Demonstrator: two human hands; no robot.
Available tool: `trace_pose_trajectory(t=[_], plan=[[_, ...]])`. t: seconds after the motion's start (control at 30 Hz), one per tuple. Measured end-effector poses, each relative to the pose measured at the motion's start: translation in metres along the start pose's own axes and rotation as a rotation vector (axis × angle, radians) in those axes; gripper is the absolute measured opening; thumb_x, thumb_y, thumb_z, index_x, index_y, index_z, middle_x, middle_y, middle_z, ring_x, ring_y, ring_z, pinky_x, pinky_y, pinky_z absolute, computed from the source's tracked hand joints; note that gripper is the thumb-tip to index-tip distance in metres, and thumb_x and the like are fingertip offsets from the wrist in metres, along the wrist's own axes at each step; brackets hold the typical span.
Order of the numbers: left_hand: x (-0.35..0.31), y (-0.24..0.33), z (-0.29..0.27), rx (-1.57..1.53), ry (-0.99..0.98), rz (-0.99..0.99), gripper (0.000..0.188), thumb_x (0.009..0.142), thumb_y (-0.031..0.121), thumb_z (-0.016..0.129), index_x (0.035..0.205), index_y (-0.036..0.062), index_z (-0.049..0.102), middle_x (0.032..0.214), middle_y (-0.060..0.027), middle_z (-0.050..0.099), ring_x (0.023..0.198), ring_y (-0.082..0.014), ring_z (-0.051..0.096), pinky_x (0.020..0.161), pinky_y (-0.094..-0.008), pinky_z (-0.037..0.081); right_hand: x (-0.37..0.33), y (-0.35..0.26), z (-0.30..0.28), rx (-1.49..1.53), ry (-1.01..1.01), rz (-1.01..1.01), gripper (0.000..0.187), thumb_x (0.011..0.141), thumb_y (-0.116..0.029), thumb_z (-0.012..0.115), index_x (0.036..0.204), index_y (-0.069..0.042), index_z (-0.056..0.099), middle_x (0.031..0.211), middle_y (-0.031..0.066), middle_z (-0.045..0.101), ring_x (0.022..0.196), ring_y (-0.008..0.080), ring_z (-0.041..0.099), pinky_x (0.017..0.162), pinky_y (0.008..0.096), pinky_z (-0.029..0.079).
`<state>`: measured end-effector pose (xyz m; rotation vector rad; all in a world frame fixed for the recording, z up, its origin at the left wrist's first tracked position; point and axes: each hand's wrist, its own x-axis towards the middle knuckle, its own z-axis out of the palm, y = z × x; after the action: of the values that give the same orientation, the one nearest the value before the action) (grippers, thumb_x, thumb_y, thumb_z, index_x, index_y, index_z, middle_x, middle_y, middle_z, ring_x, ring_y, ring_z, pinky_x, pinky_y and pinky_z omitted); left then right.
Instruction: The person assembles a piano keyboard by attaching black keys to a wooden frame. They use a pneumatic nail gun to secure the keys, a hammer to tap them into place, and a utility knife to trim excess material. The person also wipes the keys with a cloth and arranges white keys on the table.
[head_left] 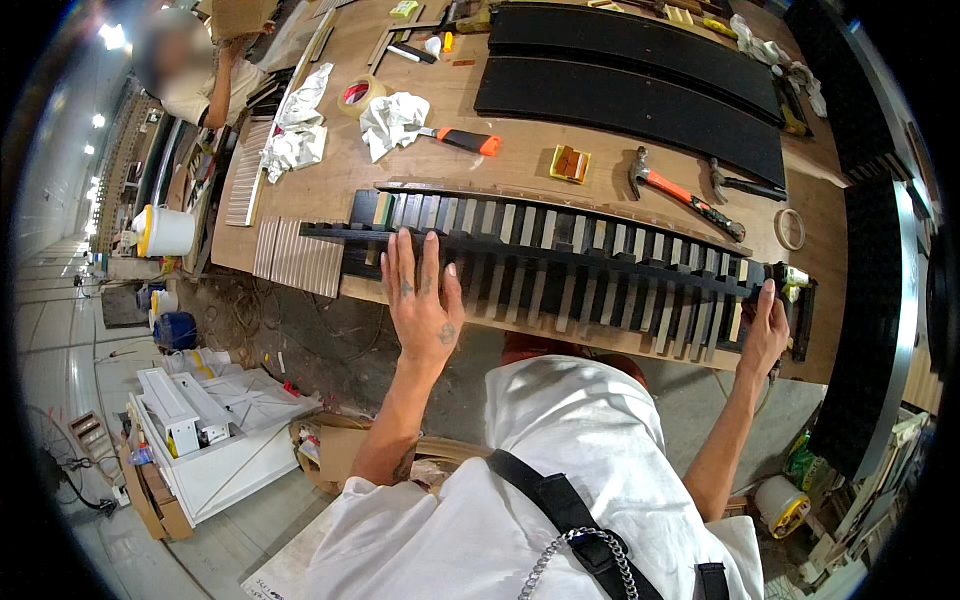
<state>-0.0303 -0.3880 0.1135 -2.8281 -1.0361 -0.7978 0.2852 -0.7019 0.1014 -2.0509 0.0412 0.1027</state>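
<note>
Beyond the black slatted frame, crumpled paper, a tape roll, a yellow box and two hammers are lying about; black boards are filling the far side. The frame is lying along the near edge of the wooden table. The left hand is resting on it, fingers spread; the right hand is touching its right end, whether gripping I cannot tell. A person is standing at left, above white buckets.

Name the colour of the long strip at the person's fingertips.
The long strip is black, clearest in the head view.
</note>
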Motion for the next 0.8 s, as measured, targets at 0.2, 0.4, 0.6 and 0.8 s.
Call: trace_pose_trajectory(t=[0.2, 0.4, 0.6, 0.8], plan=[[0.006, 0.004, -0.001, 0.041, -0.003, -0.023, 0.045, 0.1, 0.021, 0.058, 0.143, 0.008, 0.056, 0.151, -0.0215, 0.044, 0.142, -0.0394, 0.04, 0.118, -0.0554, 0.028, 0.008, 0.008, 0.0, 0.033, 0.001, -0.011, 0.061, 0.096, -0.063, 0.059, 0.08, -0.003, 0.057, 0.072, 0.0006, 0.049, 0.068, 0.0116, 0.046, 0.064, 0.0327, 0.042], [0.01, -0.006, -0.005, -0.01, -0.038, 0.021, 0.045, 0.1, 0.02, 0.059, 0.142, 0.0074, 0.056, 0.153, -0.0197, 0.043, 0.143, -0.0388, 0.038, 0.119, -0.057, 0.026, 0.003, -0.006, -0.005, -0.127, 0.019, 0.004, 0.056, 0.097, -0.056, 0.063, 0.09, 0.0, 0.066, 0.076, 0.0037, 0.06, 0.071, 0.0115, 0.051, 0.066, 0.0312, 0.045], [0.002, -0.037, 0.004, -0.169, 0.033, 0.18, 0.048, 0.094, 0.014, 0.065, 0.14, 0.004, 0.056, 0.152, -0.0235, 0.044, 0.142, -0.0439, 0.041, 0.118, -0.0583, 0.027, 0.048, -0.047, 0.009, -0.273, -0.167, -0.391, 0.033, 0.103, -0.028, 0.062, 0.122, -0.002, 0.068, 0.108, 0.0136, 0.072, 0.097, 0.0207, 0.07, 0.087, 0.0361, 0.054], [0.012, -0.043, 0.002, -0.222, 0.072, 0.198, 0.047, 0.091, 0.014, 0.067, 0.137, 0.0077, 0.06, 0.146, -0.0202, 0.05, 0.138, -0.0401, 0.045, 0.118, -0.0561, 0.03, 0.152, -0.065, 0.15, -0.85, -0.887, -0.822, 0.047, 0.09, -0.023, 0.071, 0.131, -0.004, 0.061, 0.126, 0.0227, 0.065, 0.114, 0.0385, 0.064, 0.094, 0.0458, 0.053]])
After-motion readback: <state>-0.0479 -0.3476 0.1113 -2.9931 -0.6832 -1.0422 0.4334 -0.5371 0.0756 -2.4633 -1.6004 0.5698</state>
